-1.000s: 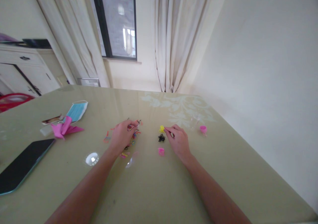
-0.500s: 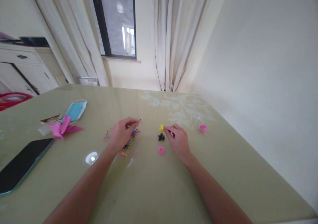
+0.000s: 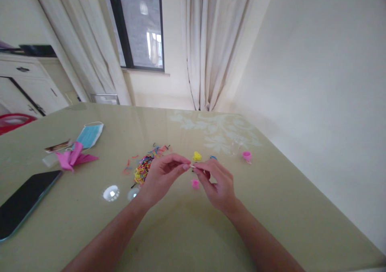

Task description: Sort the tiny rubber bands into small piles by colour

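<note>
My left hand [image 3: 167, 175] and my right hand [image 3: 217, 181] meet above the table with thumbs and forefingers pinched. Between their fingertips shows a tiny pale thing, too small to name. Left of my left hand lies a pile of mixed-colour small rubber bands [image 3: 142, 169], partly hidden by that hand. A yellow heap of bands [image 3: 197, 156] is just beyond the fingertips, and a pink heap [image 3: 195, 184] lies nearer me. The black heap between them is almost covered by my fingers. Some blue bands [image 3: 213, 157] peek out behind my right hand.
A pink ring-like item [image 3: 247, 155] lies at the right beside a faint clear piece. On the left are a black phone [image 3: 28, 201], a pink folded paper shape [image 3: 75, 157] and a blue face mask [image 3: 90, 134]. A wall borders the table's right side.
My left hand has moved right, off the pile, uncovering more of it. My right hand has left the yellow heap and come slightly nearer me. The fingertips now meet.
</note>
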A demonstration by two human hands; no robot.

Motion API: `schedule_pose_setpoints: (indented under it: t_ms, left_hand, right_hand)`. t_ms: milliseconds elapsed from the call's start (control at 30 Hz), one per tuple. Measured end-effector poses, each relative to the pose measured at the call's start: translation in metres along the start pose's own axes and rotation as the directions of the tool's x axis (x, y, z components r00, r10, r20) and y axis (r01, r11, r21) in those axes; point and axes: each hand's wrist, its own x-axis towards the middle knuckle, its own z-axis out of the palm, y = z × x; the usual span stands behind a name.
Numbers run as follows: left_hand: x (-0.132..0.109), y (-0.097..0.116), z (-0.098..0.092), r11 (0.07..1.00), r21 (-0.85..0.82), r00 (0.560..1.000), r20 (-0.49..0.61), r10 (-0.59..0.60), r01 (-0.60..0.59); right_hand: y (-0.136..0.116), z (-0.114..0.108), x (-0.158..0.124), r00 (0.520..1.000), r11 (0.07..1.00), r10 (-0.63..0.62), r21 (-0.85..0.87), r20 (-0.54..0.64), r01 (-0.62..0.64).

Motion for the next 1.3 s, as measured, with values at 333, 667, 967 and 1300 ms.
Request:
schedule_pose_setpoints:
  t_ms: [333, 667, 967, 1300]
  left_hand:
    - [-0.001, -0.005, 0.001, 0.999, 0.048, 0.999, 0.036, -0.011, 0.009]
    - [0.017, -0.030, -0.035, 0.588, 0.809, 1.000, -0.004, -0.006, 0.007]
    - [0.021, -0.053, -0.060, 0.144, 0.989, 0.986, -0.004, -0.169, 0.029]
    - [0.024, -0.049, -0.056, 0.139, 0.990, 0.994, 0.008, -0.113, 0.008]
  right_hand:
    - [-0.004, -0.003, 0.000, 0.992, 0.993, 0.116, 0.027, 0.046, -0.118]
    - [0.022, -0.028, 0.017, 0.818, 0.945, 0.322, -0.111, 0.476, -0.308]
    - [0.044, -0.023, 0.008, 0.747, 0.926, 0.374, -0.171, 0.549, -0.338]
    - [0.042, -0.017, 0.007, 0.700, 0.916, 0.396, -0.210, 0.594, -0.341]
